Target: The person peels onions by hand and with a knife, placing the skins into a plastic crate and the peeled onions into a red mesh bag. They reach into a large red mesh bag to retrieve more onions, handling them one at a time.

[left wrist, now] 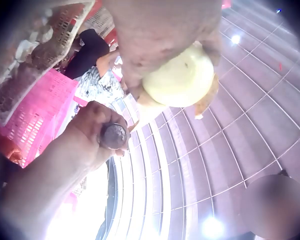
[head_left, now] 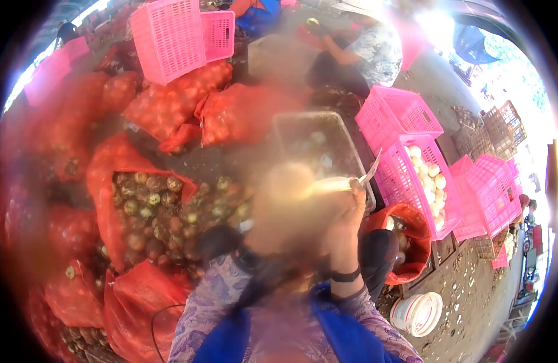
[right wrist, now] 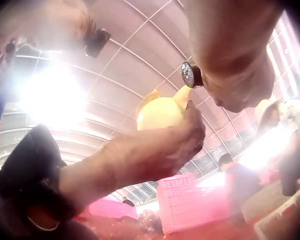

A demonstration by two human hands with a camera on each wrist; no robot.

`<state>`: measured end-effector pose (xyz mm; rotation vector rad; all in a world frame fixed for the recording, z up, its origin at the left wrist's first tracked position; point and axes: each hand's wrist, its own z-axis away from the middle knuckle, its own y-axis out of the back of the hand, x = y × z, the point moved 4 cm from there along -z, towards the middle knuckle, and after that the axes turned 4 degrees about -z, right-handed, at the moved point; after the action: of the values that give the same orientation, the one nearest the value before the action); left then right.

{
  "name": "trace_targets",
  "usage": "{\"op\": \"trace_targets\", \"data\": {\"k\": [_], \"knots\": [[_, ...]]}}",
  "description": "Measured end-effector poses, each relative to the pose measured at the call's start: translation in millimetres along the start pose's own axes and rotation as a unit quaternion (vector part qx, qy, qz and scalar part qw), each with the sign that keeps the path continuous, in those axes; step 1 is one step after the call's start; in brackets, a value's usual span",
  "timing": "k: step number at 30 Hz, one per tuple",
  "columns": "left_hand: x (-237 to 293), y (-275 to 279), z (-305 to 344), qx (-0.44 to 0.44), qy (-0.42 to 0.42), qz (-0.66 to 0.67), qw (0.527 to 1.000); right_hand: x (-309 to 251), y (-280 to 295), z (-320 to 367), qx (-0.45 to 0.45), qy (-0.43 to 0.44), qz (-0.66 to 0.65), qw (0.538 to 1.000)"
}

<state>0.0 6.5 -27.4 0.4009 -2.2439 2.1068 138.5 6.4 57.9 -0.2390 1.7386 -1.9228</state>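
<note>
The left hand (left wrist: 155, 35) has its fingers curled round a pale yellow, smooth, rounded bulb (left wrist: 179, 79), held up close before the person's chest. In the left wrist view the bulb is an oval lying slantwise under the fingertips, with a flap of loose brownish skin (left wrist: 208, 98) hanging off the side away from the palm.

The right wrist view shows something that view does not: the bulb narrows to a short pointed tip, which aims away from the left hand's grip and toward the right hand (right wrist: 235, 55).

The right hand is closed round the handle of a small knife (head_left: 369, 173), just beside the bulb. Both wrist views show only the round metal cap (left wrist: 114, 136) on the handle's end, poking out of the fist. The head view alone shows the thin blade, which slants up and outward from the fist, away from the person. In that view the hands are badly blurred.

Beyond the grip lie red mesh sacks (head_left: 139, 206) of dark bulbs and pink plastic lattice crates (head_left: 412, 121), and below the right forearm stands a white bucket (head_left: 417, 313).
</note>
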Motion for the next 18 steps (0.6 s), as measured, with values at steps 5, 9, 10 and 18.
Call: {"op": "trace_targets", "data": {"k": [5, 9, 10, 18], "knots": [[10, -10, 0, -0.02, 0.029, 0.024, 0.999, -33, -2, -10, 0.052, 0.208, 0.084, 0.973], [17, -7, 2, 0.034, 0.042, 0.03, 0.998, -95, 14, -37, -0.027, 0.303, 0.023, 0.952], [15, -2, 3, 0.035, 0.043, 0.028, 0.998, -106, 25, -48, -0.026, 0.303, 0.022, 0.952], [15, -11, 6, -0.031, 0.0, -0.194, 0.981, -54, 46, -47, 0.047, 0.257, 0.577, 0.774]]}}
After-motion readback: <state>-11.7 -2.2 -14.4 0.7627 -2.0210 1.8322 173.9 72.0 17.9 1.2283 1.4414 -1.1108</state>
